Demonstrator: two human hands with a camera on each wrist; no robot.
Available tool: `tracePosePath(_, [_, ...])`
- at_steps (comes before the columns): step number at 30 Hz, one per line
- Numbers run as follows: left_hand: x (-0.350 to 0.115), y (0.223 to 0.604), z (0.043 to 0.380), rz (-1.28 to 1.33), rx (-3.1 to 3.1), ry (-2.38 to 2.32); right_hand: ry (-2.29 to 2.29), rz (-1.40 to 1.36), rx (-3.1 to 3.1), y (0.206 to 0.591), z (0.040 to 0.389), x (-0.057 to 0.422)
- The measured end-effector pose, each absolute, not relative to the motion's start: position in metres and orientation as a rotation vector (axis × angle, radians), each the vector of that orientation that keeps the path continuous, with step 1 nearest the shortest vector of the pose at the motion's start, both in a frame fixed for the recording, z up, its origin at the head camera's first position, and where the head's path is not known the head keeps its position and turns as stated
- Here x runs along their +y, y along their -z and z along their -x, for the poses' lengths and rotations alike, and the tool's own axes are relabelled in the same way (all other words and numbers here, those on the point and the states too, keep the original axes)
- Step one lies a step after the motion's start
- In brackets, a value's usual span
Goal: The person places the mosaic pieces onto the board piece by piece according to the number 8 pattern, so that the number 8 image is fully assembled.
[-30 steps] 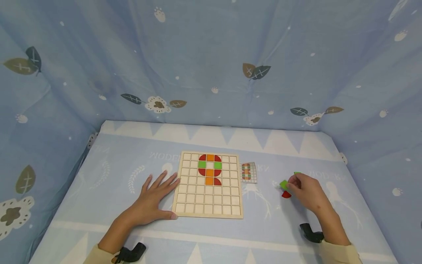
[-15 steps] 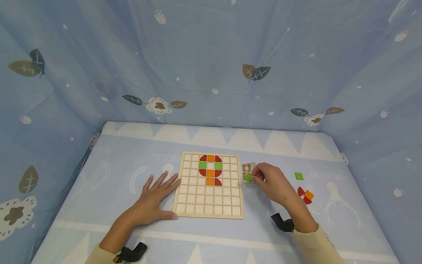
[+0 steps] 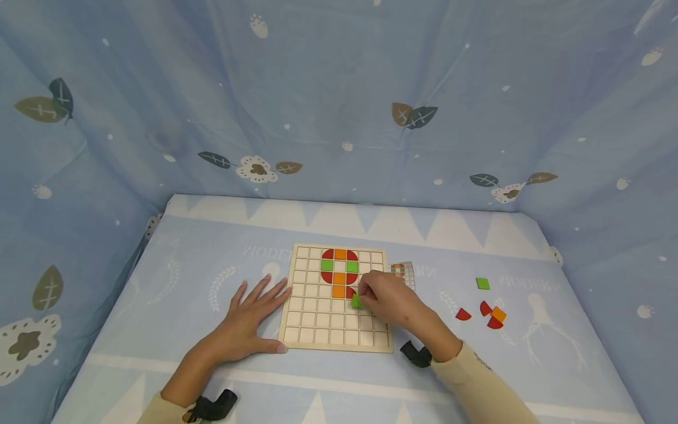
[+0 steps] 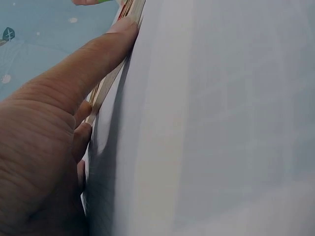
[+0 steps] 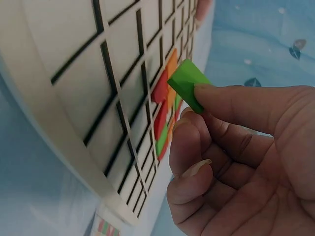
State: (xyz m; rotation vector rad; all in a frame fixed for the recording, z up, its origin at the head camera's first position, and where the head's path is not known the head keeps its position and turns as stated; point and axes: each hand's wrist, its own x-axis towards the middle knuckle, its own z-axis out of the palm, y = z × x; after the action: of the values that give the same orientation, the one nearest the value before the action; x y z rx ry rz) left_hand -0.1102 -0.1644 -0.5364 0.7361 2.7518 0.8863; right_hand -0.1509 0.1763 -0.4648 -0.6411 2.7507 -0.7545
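Observation:
A wooden grid board (image 3: 322, 337) lies on the table, with red quarter-round, orange square and green square tiles set in its upper cells. My right hand (image 3: 389, 297) is over the board and pinches a green square tile (image 5: 189, 82) between thumb and fingers, just below the lowest red tile (image 3: 350, 292). In the right wrist view the tile is tilted and held off the board. My left hand (image 3: 243, 327) lies spread at the board's left edge, fingertips and thumb touching it. The left wrist view shows the thumb (image 4: 83, 64) against the board's side.
A pattern card (image 3: 408, 274), partly hidden by my right hand, lies right of the board. Farther right are a loose green square tile (image 3: 482, 284), an orange square tile (image 3: 499, 314) and several red quarter-round tiles (image 3: 463, 314). A blue curtain (image 3: 339, 88) stands behind the table.
My right hand has taken a green square tile from the loose pile and carried it left, past the card, to over the board. My left hand has stayed in place.

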Motion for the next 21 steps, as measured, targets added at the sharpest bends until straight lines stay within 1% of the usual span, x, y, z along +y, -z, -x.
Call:
tracePosePath(16, [-0.164, 0.536, 0.111, -0.735, 2.755, -0.880, 0.630, 0.729, 2.715, 0.477, 0.153, 0.165])
tracePosePath(21, [-0.165, 0.536, 0.110, -0.726, 2.744, -0.881, 0.505, 0.778, 2.787, 0.479, 0.151, 0.161])
